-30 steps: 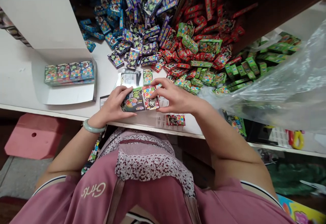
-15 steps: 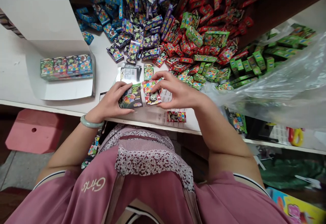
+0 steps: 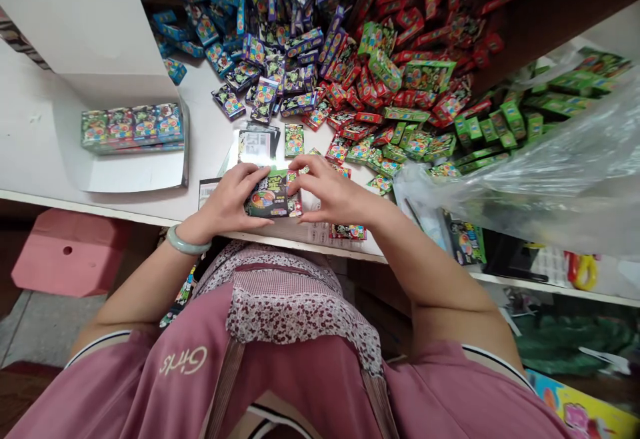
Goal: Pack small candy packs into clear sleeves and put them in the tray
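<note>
Together, the left hand [image 3: 227, 200] and right hand [image 3: 334, 194] curl narrowly around a small stack of packets [image 3: 273, 196], gripping it from nine and three o'clock on the table [image 3: 210, 142].

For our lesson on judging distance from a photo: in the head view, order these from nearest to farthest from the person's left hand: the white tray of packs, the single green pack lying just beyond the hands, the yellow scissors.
1. Single green pack, just beyond the left hand.
2. White tray, off to the left.
3. Yellow scissors, far right, on the lower ledge.
</note>
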`<state>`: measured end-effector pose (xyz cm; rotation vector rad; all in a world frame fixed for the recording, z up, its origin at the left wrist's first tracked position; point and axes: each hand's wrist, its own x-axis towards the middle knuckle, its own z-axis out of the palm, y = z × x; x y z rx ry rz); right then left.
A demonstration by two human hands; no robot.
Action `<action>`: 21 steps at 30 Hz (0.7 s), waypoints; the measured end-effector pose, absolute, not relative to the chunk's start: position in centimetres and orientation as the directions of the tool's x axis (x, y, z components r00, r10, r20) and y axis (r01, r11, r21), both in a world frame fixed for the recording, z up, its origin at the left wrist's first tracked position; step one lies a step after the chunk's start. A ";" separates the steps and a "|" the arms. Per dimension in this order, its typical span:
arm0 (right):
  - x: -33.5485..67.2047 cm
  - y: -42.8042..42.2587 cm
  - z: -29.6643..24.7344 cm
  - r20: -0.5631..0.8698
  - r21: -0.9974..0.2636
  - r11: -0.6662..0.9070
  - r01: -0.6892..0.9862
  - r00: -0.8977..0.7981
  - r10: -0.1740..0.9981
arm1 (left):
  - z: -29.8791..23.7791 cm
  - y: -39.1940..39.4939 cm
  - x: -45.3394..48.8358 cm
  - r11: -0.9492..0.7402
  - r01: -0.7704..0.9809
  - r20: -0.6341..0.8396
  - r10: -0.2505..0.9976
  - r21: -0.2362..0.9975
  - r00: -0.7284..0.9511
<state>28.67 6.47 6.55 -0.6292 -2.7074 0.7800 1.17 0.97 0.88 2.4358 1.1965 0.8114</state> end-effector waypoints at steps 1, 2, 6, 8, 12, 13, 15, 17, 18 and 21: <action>28.6 6.5 6.2 0.115 -0.567 0.753 0.334 -0.873 0.474 | 0.7 0.9 1.2 -0.603 0.628 0.351 0.798 0.492 0.490; 28.6 6.4 5.9 0.117 -0.580 0.739 0.342 -0.863 0.492 | 0.5 0.8 1.2 -0.595 0.640 0.355 0.804 0.486 0.477; 28.1 5.4 4.9 0.168 -0.662 0.639 0.392 -0.754 0.636 | 0.1 0.8 1.1 -0.577 0.682 0.410 0.812 0.449 0.417; 27.5 4.7 4.7 0.152 -0.722 0.573 0.387 -0.719 0.678 | -0.2 0.8 1.3 -0.597 0.674 0.426 0.796 0.435 0.430; 26.7 5.2 4.9 0.079 -0.803 0.485 0.346 -0.745 0.662 | -0.6 0.8 1.7 -0.624 0.657 0.449 0.774 0.424 0.446; 26.6 6.2 5.0 0.083 -0.806 0.473 0.355 -0.725 0.684 | -0.7 0.7 1.7 -0.620 0.661 0.456 0.776 0.423 0.436; 26.4 8.9 5.3 0.123 -0.770 0.469 0.433 -0.621 0.774 | -0.7 0.7 1.5 -0.605 0.674 0.470 0.783 0.424 0.407; 25.7 12.3 5.3 0.174 -0.667 0.470 0.578 -0.493 0.853 | -0.4 0.8 1.3 -0.594 0.681 0.482 0.787 0.428 0.384; 25.1 14.1 5.2 0.165 -0.594 0.473 0.650 -0.476 0.864 | -0.3 0.8 1.2 -0.591 0.681 0.486 0.789 0.432 0.377; 22.4 18.3 4.4 0.126 -0.398 0.503 0.767 -0.497 0.858 | 0.1 0.8 1.2 -0.579 0.677 0.486 0.798 0.454 0.357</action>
